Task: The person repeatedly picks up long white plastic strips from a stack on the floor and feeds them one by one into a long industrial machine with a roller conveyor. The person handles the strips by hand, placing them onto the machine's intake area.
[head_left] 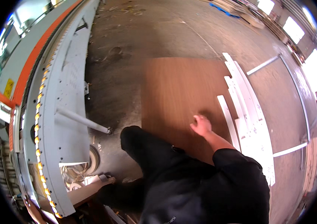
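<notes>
My right hand (201,125) reaches out from a black sleeve over a large brown wood-grain panel (177,89) that lies flat in front of me. Its fingers are spread and hold nothing; I cannot tell whether it touches the panel or hovers just above it. My left hand is hidden: only a dark sleeve (117,194) stretches down to the lower left, toward the end of a light wooden board (89,189). A dark-clothed knee (134,136) sticks out at the panel's near left corner.
A long grey machine (63,93) with an orange stripe and a row of yellow rollers runs along the left. A grey rod (83,120) juts from it, and a coil of banding (95,158) lies below. White strips and boards (246,108) are stacked right of the panel on a dusty concrete floor (147,30).
</notes>
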`<control>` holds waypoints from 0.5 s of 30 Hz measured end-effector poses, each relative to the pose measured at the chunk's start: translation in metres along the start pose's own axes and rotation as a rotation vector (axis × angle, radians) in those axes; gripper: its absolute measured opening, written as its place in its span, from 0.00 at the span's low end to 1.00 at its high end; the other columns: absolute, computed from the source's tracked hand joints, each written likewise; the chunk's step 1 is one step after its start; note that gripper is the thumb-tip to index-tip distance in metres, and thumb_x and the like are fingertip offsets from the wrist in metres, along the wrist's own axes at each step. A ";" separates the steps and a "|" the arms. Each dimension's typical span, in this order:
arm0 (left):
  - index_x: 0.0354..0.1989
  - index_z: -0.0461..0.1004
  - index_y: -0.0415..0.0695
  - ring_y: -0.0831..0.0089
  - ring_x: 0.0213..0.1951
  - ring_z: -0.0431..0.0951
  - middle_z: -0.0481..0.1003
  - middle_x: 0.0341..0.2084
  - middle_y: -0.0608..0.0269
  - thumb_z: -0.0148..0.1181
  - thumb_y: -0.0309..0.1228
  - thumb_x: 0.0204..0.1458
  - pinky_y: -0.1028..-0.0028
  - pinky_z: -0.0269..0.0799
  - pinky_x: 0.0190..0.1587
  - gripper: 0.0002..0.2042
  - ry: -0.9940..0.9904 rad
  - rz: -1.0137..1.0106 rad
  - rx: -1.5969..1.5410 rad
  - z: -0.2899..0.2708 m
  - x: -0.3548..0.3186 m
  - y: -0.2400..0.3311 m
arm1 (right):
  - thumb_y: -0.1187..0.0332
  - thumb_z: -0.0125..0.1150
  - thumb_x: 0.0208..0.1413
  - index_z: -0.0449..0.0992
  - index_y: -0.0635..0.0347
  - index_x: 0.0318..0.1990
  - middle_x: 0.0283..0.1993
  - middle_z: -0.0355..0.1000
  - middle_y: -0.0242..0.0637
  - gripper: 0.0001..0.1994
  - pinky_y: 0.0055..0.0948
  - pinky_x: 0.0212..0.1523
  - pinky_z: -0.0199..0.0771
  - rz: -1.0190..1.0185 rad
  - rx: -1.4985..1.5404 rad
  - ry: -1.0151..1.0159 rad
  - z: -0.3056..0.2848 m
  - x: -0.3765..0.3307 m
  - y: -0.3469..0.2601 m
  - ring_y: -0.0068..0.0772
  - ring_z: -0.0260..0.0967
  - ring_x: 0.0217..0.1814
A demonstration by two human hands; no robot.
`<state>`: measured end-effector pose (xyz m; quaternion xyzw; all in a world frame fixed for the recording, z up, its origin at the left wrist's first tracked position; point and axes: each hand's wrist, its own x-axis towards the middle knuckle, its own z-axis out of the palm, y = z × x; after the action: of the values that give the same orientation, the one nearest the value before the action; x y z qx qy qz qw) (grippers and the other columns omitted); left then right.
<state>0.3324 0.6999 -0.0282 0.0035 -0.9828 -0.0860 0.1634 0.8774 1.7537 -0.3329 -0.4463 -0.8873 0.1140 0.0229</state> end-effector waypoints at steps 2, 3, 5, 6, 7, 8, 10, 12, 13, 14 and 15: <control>0.76 0.74 0.47 0.54 0.72 0.77 0.75 0.74 0.51 0.53 0.36 0.74 0.61 0.75 0.72 0.24 0.044 0.080 0.071 -0.006 0.010 -0.001 | 0.47 0.74 0.60 0.77 0.56 0.71 0.75 0.75 0.50 0.35 0.53 0.77 0.72 0.231 -0.044 0.067 -0.006 -0.027 0.085 0.56 0.71 0.78; 0.75 0.76 0.49 0.59 0.72 0.78 0.75 0.74 0.54 0.54 0.31 0.74 0.64 0.77 0.71 0.23 0.077 0.110 0.113 -0.013 0.011 0.002 | 0.47 0.74 0.59 0.76 0.58 0.71 0.76 0.74 0.51 0.37 0.54 0.78 0.72 0.313 0.010 0.097 -0.019 -0.039 0.105 0.57 0.70 0.79; 0.76 0.76 0.48 0.58 0.72 0.77 0.75 0.74 0.54 0.55 0.31 0.73 0.63 0.77 0.71 0.23 0.088 0.137 0.174 -0.021 0.017 0.018 | 0.45 0.76 0.60 0.72 0.63 0.75 0.79 0.71 0.54 0.42 0.52 0.80 0.70 0.687 -0.011 0.020 -0.027 -0.083 0.169 0.60 0.68 0.81; 0.76 0.75 0.48 0.58 0.72 0.77 0.75 0.74 0.53 0.55 0.31 0.73 0.63 0.77 0.71 0.24 0.083 0.117 0.226 -0.022 0.002 0.023 | 0.45 0.77 0.59 0.72 0.62 0.75 0.80 0.69 0.54 0.43 0.52 0.80 0.71 0.843 0.007 -0.032 -0.037 -0.089 0.174 0.60 0.67 0.82; 0.76 0.75 0.48 0.58 0.72 0.77 0.74 0.74 0.53 0.55 0.31 0.72 0.63 0.77 0.71 0.24 0.064 0.116 0.287 -0.021 -0.006 0.034 | 0.44 0.77 0.59 0.72 0.60 0.76 0.80 0.69 0.54 0.43 0.52 0.79 0.72 0.928 0.004 -0.058 -0.043 -0.105 0.188 0.59 0.67 0.82; 0.76 0.75 0.48 0.57 0.72 0.77 0.74 0.74 0.53 0.56 0.31 0.72 0.63 0.77 0.72 0.24 0.053 0.111 0.355 -0.024 -0.016 0.042 | 0.44 0.77 0.58 0.72 0.58 0.76 0.80 0.69 0.54 0.43 0.52 0.79 0.73 1.004 0.007 -0.091 -0.043 -0.120 0.199 0.59 0.68 0.81; 0.77 0.74 0.47 0.57 0.72 0.77 0.74 0.74 0.52 0.56 0.31 0.71 0.62 0.77 0.72 0.25 0.023 0.102 0.478 -0.029 -0.041 0.065 | 0.45 0.77 0.58 0.73 0.55 0.74 0.78 0.71 0.49 0.41 0.52 0.76 0.75 0.935 -0.046 -0.051 -0.030 -0.149 0.209 0.57 0.68 0.81; 0.77 0.73 0.47 0.56 0.72 0.77 0.74 0.74 0.51 0.57 0.31 0.71 0.61 0.77 0.72 0.26 -0.045 0.070 0.585 -0.036 -0.063 0.144 | 0.45 0.78 0.57 0.76 0.53 0.71 0.74 0.74 0.47 0.38 0.52 0.74 0.77 0.898 -0.046 -0.011 -0.034 -0.169 0.214 0.55 0.70 0.79; 0.77 0.73 0.47 0.56 0.72 0.77 0.74 0.74 0.51 0.57 0.31 0.70 0.61 0.76 0.72 0.26 -0.059 0.075 0.631 -0.043 -0.068 0.172 | 0.46 0.78 0.56 0.78 0.52 0.68 0.72 0.75 0.46 0.36 0.51 0.73 0.77 0.879 -0.005 -0.006 -0.032 -0.173 0.212 0.54 0.71 0.77; 0.78 0.73 0.46 0.55 0.72 0.77 0.74 0.75 0.50 0.58 0.31 0.70 0.61 0.76 0.72 0.27 -0.077 0.082 0.651 -0.046 -0.065 0.185 | 0.46 0.79 0.55 0.80 0.51 0.66 0.70 0.76 0.46 0.34 0.51 0.73 0.78 0.858 0.035 0.001 -0.030 -0.175 0.208 0.54 0.73 0.75; 0.81 0.68 0.45 0.51 0.67 0.81 0.75 0.73 0.45 0.63 0.34 0.69 0.56 0.79 0.68 0.31 0.150 0.447 0.673 -0.054 -0.047 0.107 | 0.47 0.79 0.54 0.83 0.51 0.63 0.68 0.78 0.45 0.32 0.51 0.72 0.78 0.810 0.098 -0.021 -0.012 -0.164 0.199 0.53 0.74 0.73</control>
<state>0.3966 0.7976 0.0255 -0.1506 -0.9180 0.2782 0.2390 1.1341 1.7392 -0.3550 -0.7567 -0.6337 0.1605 -0.0117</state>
